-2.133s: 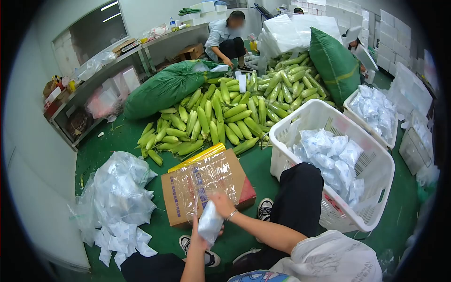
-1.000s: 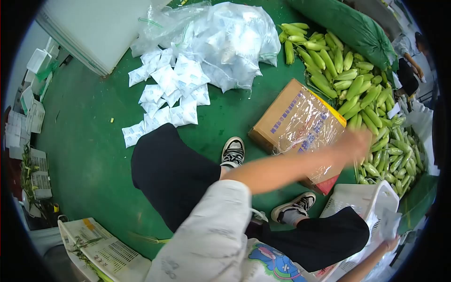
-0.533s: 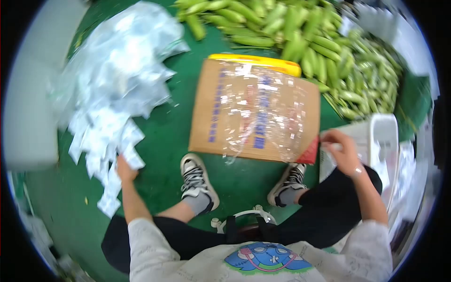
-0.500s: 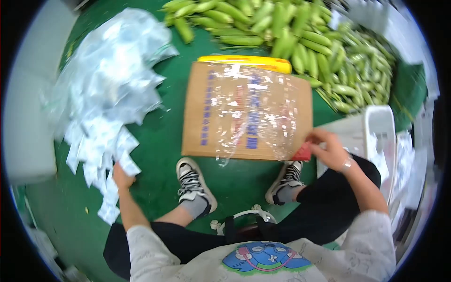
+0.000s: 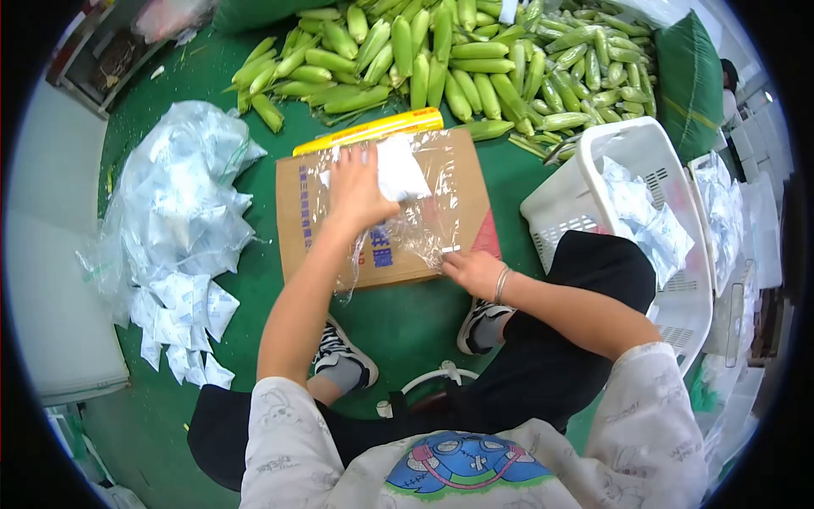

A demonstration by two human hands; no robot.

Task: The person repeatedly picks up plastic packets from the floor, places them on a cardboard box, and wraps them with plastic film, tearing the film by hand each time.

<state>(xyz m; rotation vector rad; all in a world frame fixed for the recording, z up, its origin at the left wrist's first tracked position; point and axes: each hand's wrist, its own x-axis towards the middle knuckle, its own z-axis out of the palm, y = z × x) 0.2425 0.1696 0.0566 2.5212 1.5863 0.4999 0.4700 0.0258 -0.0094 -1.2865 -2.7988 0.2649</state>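
Note:
A white packet (image 5: 402, 170) lies on clear plastic film (image 5: 441, 182) spread over a cardboard box (image 5: 297, 229) with blue and red print. My left hand (image 5: 356, 191) rests over the packet's left side, fingers stretched forward and thumb out to the right; its palm hides part of the packet. Near the box's front right, my right hand (image 5: 476, 273) has its fingertips pinched at the film's edge. A yellow film roll (image 5: 373, 130) sits along the back of the box.
Green corn ears (image 5: 415, 51) are heaped at the back, wrapped ones (image 5: 593, 59) to the right. On the left lie a plastic bag of packets (image 5: 182, 170) and loose packets (image 5: 191, 305). A white basket (image 5: 585, 170) at right holds similar packets (image 5: 653, 225).
My left hand has moved from the loose packets at left onto the box, where a white packet now lies. My right hand has shifted left from the box's corner to the film. The view has shifted.

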